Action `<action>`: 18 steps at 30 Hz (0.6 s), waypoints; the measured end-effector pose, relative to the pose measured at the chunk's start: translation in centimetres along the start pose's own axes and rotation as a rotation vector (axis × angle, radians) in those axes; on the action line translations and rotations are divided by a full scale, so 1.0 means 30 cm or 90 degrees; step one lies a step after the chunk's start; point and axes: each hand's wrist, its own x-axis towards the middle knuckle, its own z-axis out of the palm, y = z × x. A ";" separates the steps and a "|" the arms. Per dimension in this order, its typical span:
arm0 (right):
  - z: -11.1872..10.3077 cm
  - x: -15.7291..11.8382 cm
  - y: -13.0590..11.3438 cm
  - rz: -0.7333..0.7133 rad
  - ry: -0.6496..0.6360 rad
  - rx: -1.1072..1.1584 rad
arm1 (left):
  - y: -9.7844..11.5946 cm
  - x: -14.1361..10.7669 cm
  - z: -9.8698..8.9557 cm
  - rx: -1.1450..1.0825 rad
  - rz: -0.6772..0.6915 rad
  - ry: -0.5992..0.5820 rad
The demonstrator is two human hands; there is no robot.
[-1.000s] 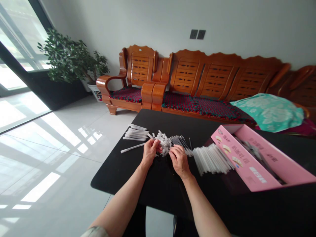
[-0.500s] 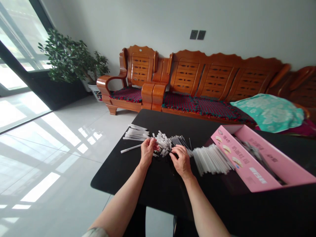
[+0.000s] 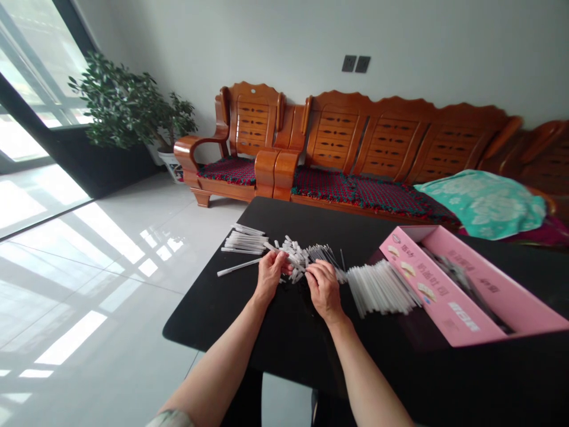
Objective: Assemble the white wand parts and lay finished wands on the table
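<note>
Mid-frame on the black table [image 3: 208, 317], the left hand [image 3: 270, 276] pinches a white plastic stick [image 3: 276, 250] at the loose heap of sticks [image 3: 296, 261] — the right hand [image 3: 324, 290] curls against the heap, its grip hidden.

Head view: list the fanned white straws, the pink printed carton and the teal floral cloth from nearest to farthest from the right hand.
1. Fanned white straws, on the table just right of the right hand.
2. Pink printed carton, farther right on the table.
3. Teal floral cloth, beyond the carton on the wooden sofa.
</note>
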 end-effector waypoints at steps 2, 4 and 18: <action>-0.003 0.001 0.005 -0.001 0.002 0.005 | 0.001 0.008 -0.008 -0.008 0.008 0.003; -0.015 -0.002 0.022 0.008 0.016 -0.002 | 0.007 0.023 -0.026 -0.027 0.028 0.051; -0.054 -0.045 0.128 0.115 0.118 -0.246 | 0.042 0.024 -0.042 -0.038 0.056 0.135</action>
